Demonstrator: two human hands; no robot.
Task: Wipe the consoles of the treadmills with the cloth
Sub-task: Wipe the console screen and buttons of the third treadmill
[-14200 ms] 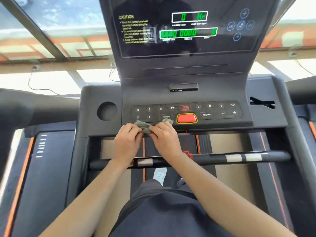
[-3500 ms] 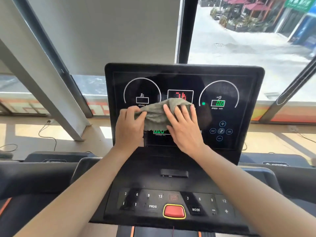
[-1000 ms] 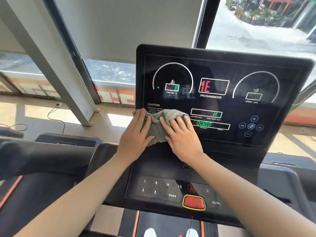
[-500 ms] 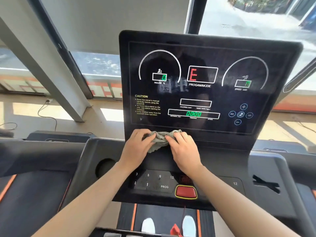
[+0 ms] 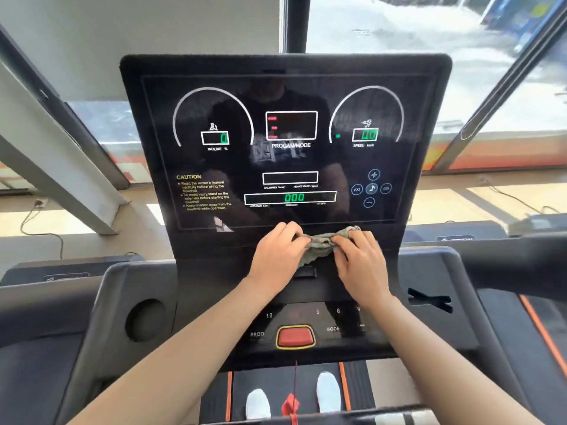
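- Cloth (image 5: 322,244): a grey-green rag bunched into a narrow roll. It lies against the console (image 5: 291,161) just under the bottom edge of the dark screen, stretched between the two hands.
- A slanted grey beam (image 5: 46,167) stands at far left in front of the window, and a cable (image 5: 46,231) trails on the floor below it.
- A round cup holder (image 5: 146,324) is sunk into the grey tray, left of the button panel.
- The left hand (image 5: 276,256) curls its fingers over the left end of the cloth, gripping it and pressing it to the console.
- The screen shows green digits for incline, speed and distance, with yellow caution text at lower left.
- A red button (image 5: 295,336) with a yellow rim sits in the middle of the button panel, between the forearms.
- Below it a red cord (image 5: 291,404) hangs between two white shoes (image 5: 257,403) on the belt.
- The right hand (image 5: 362,265) bends its fingers over the right end of the cloth and seems to pinch it. The thumb is hidden.
- A cross-shaped slot (image 5: 429,300) is cut into the tray on the right.
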